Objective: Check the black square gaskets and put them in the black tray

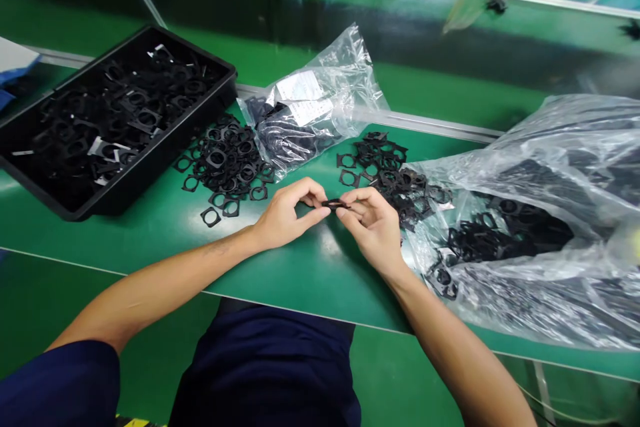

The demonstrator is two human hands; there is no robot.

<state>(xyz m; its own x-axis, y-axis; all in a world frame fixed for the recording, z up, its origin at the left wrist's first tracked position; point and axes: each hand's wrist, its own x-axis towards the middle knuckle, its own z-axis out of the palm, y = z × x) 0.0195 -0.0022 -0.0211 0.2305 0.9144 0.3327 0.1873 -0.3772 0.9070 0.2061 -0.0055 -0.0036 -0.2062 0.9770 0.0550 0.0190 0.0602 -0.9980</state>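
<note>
Black plastic frame (334, 203), seen edge-on, held betw. both hands above green bench mat (150, 257); long axis approx. level, running L–R. Pinched at opposite ends by fingertips of L hand (287, 213) and R hand (373, 230); neither hand clearly nearer. Loose frames (225, 167) heaped fwd-L; clear poly bag (555, 140) lies by R hand.

The left hand (287, 213) and right hand (373, 230) hold one small black frame (335, 204) between the fingertips, above the green worktop (150, 260). Loose frames (225, 163) lie in piles beside the hands. A black tray (175, 140) of frames stands left; a labelled plastic bag (310, 113) lies behind; an open plastic bag (550, 147) lies right.
</note>
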